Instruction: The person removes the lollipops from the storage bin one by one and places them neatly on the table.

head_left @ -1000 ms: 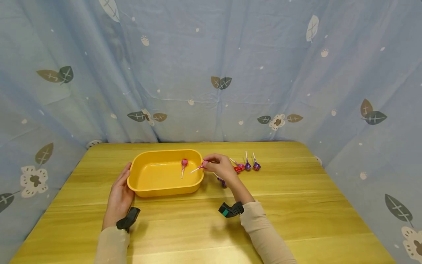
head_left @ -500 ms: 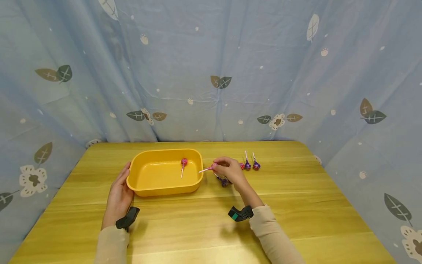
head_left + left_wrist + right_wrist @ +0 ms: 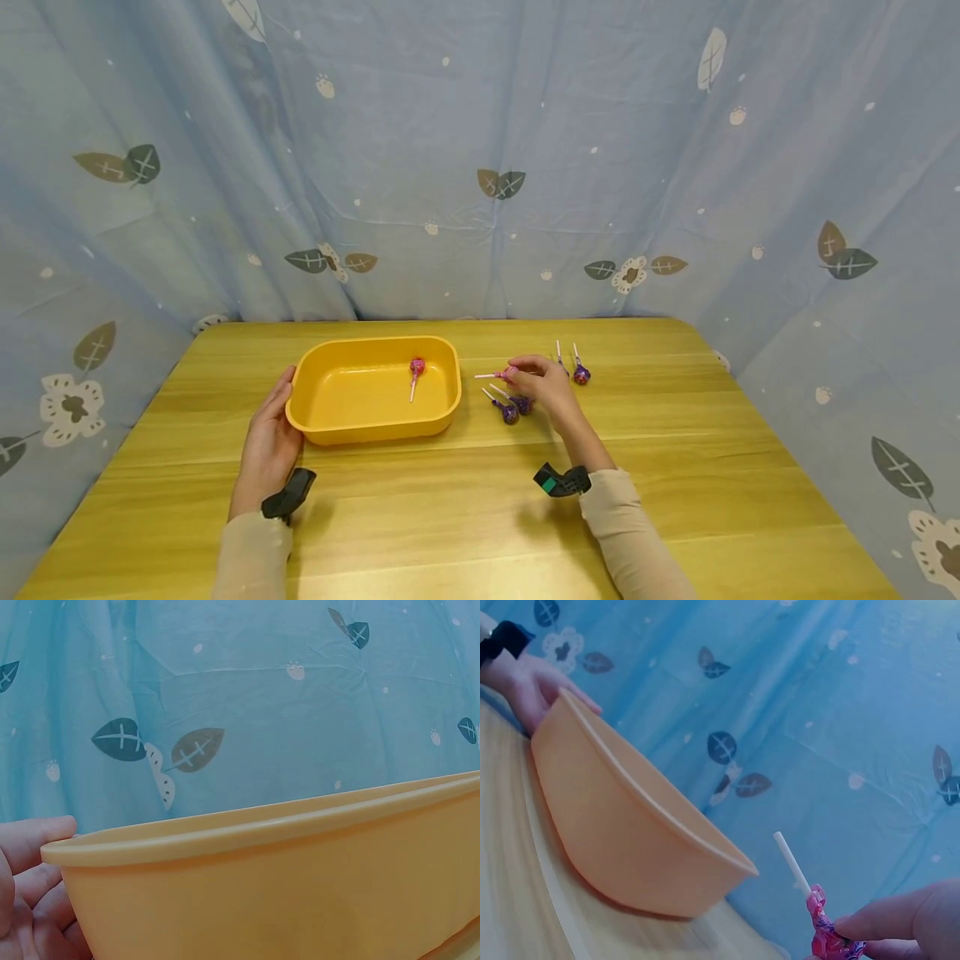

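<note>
My left hand (image 3: 270, 440) rests against the left end of a yellow plastic basin (image 3: 375, 432), its fingers along the outer wall. In the right wrist view that hand (image 3: 544, 688) touches the basin's far end. Right of the basin, my right hand (image 3: 551, 390) pinches a pink-wrapped lollipop (image 3: 826, 930) by its candy end, with the white stick pointing left. One more pink lollipop (image 3: 417, 367) lies inside the basin. Just below my right hand are two purple lollipops (image 3: 510, 413) on the table. Its fingers partly hide whatever lies behind them.
Behind the right hand lies a purple lollipop (image 3: 581, 375), with another beside it partly covered by the hand. The wooden table (image 3: 420, 517) ends at a blue patterned curtain (image 3: 420, 167).
My right hand has moved right with the pink lollipop, from the basin's right rim to over the table. Two purple lollipops show more fully. My left hand stays at the basin.
</note>
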A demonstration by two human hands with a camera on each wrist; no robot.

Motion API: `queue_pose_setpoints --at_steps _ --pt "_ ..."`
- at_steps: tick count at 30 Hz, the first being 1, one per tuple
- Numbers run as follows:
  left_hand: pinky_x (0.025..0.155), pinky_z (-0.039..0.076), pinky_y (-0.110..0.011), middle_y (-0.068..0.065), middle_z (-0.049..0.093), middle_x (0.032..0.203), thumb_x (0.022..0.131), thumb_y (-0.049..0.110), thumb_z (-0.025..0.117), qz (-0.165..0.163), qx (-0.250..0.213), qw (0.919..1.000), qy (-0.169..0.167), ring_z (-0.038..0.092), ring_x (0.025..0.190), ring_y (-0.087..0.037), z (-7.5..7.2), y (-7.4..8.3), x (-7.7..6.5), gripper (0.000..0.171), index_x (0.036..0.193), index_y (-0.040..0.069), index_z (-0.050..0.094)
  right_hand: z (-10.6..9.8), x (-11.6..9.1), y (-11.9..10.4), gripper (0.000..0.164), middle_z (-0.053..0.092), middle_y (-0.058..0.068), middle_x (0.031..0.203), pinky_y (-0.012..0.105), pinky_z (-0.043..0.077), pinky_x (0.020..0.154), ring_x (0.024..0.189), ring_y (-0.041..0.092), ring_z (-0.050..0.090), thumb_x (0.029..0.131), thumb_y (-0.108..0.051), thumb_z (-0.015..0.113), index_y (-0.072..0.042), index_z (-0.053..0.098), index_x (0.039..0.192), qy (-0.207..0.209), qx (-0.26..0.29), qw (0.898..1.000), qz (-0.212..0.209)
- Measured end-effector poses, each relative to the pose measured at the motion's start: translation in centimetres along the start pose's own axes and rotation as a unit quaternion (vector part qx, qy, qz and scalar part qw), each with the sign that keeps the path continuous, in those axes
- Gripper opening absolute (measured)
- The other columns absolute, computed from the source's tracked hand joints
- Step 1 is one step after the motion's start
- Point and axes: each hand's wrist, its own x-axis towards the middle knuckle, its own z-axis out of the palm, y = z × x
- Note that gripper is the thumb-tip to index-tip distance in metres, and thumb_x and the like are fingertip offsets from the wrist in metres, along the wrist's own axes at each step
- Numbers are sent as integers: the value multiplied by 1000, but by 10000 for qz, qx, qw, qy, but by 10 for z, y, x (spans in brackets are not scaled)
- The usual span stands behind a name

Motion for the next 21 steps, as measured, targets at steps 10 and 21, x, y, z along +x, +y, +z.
queue_pose_setpoints --at_steps 10,21 --pt "114 11 -24 11 2 160 105 14 40 -21 45 10000 16 6 144 -5 1 1 2 51 154 25 28 -15 2 -4 33 62 19 108 47 48 94 99 32 65 93 -1 63 13 57 122 217 164 9996 77" --pt "114 12 -24 13 6 158 106 13 39 -22 12 9999 -110 5 145 -6 -3 0 0 50 154 23 28 -41 7 -5 29 59 17 109 40 50 93 94 23 66 93 -1 63 10 58 120 752 423 9961 160"
